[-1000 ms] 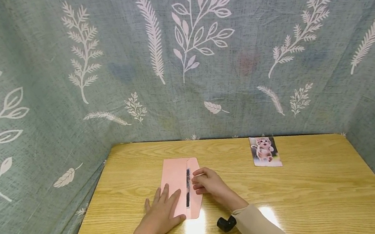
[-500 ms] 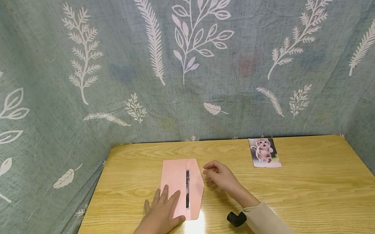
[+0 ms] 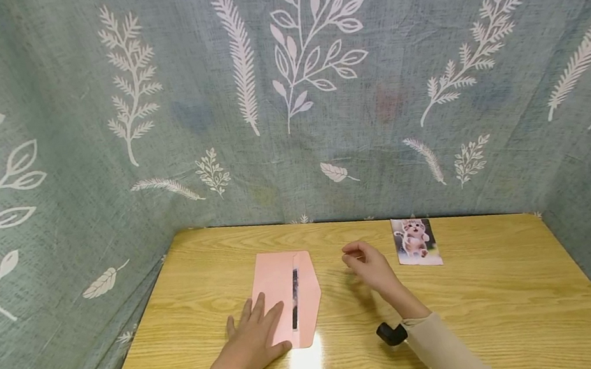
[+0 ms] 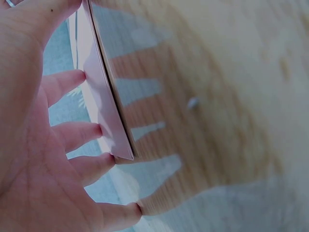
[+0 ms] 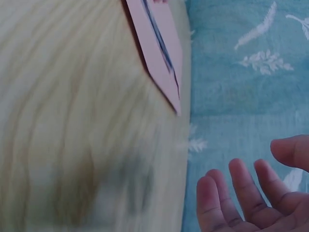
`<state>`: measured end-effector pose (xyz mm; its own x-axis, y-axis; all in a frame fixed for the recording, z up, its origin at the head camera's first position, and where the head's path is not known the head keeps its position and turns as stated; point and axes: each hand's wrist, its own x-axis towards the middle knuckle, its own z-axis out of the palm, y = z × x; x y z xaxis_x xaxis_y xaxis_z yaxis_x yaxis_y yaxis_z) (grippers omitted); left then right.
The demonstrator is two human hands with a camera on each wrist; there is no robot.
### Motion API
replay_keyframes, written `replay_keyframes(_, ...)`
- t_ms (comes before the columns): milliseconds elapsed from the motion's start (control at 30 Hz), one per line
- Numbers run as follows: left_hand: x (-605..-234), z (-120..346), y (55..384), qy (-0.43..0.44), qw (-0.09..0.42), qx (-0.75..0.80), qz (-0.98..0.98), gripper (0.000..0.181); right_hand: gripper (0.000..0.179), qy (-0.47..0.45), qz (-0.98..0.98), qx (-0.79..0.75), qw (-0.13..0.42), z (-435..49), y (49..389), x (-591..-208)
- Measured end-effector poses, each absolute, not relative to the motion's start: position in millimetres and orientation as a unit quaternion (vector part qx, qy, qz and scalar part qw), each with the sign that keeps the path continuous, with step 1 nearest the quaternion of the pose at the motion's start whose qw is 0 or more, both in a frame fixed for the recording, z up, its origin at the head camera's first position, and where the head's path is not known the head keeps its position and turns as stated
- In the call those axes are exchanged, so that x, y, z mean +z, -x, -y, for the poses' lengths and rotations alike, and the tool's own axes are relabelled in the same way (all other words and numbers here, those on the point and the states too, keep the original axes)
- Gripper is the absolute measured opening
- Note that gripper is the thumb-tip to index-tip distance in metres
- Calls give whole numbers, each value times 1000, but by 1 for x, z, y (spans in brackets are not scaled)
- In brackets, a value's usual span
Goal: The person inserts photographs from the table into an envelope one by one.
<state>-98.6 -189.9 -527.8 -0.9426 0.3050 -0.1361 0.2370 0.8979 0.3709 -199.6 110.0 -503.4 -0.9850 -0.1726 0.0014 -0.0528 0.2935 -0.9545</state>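
On the wooden table a pink envelope [image 3: 274, 271] lies with its flap [image 3: 309, 298] unfolded to the right. A dark strip of a card or photo [image 3: 295, 297] shows at its opening; the rest is hidden inside. My left hand [image 3: 250, 340] rests with spread fingers on the envelope's lower left part, and its fingertips touch the pink paper [image 4: 104, 96] in the left wrist view. My right hand [image 3: 369, 266] is in the air between the envelope and a kitten photo [image 3: 417, 241], its fingers loosely bent and holding nothing.
The kitten photo lies flat near the table's back edge, right of the right hand. A grey-green leaf-patterned cloth [image 3: 268, 85] hangs behind and at both sides of the table [image 3: 493, 295]. A bright reflection lies on the tabletop below the envelope.
My right hand has moved away from the envelope's flap, rightward toward the kitten photo. The left hand has stayed on the envelope.
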Motion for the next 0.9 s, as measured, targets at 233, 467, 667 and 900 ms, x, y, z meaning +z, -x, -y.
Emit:
replay_keyframes(233, -527, 190, 98, -140, 97, 181, -969, 81, 26, 61, -835, -547, 13, -135, 209, -498)
replay_keyframes(467, -527, 190, 97, -138, 97, 175, -970, 82, 31, 46, -851, -524, -3, -169, 223, -499)
replay_keyframes(667, -528, 190, 97, -138, 96, 177, -970, 82, 35, 31, -869, -494, -20, -199, 237, -504)
replay_keyframes(900, -526, 190, 98, -138, 103, 177, -969, 81, 40, 28, -888, -457, -47, -231, 253, -508)
